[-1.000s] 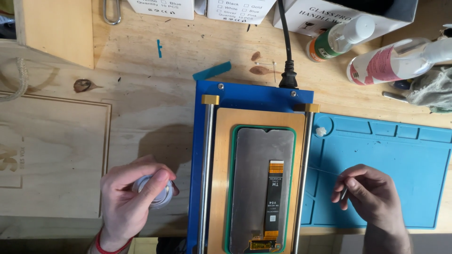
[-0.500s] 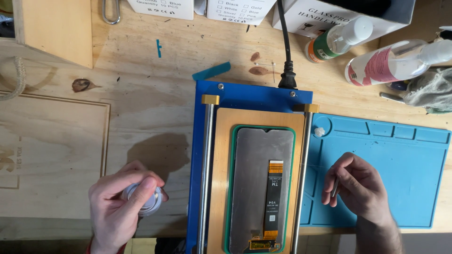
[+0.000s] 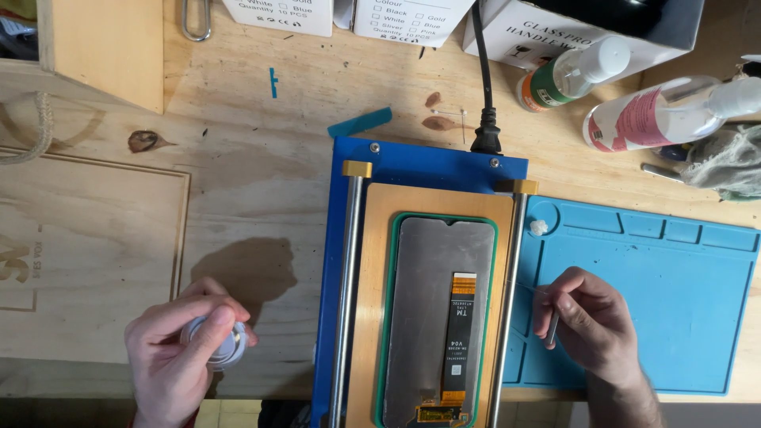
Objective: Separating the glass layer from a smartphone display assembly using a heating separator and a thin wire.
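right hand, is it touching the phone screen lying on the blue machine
Apart. The head view shows the right hand over the blue mat, with the machine's metal rail lying between it and the phone screen.

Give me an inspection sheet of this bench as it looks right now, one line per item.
Surface: bare wooden bench, blue silicone mat at right.
Job's things: phone screen panel face down with orange flex strip, lying on a blue heating plate.
Clutter: two plastic bottles, grey rag, white boxes, teal scrap.
Grips: left hand closed round a small white spool; right hand pinching a thin metal tool.
Cables: black power cord plugged into plate.
Surroundings: wooden box, rope handle.
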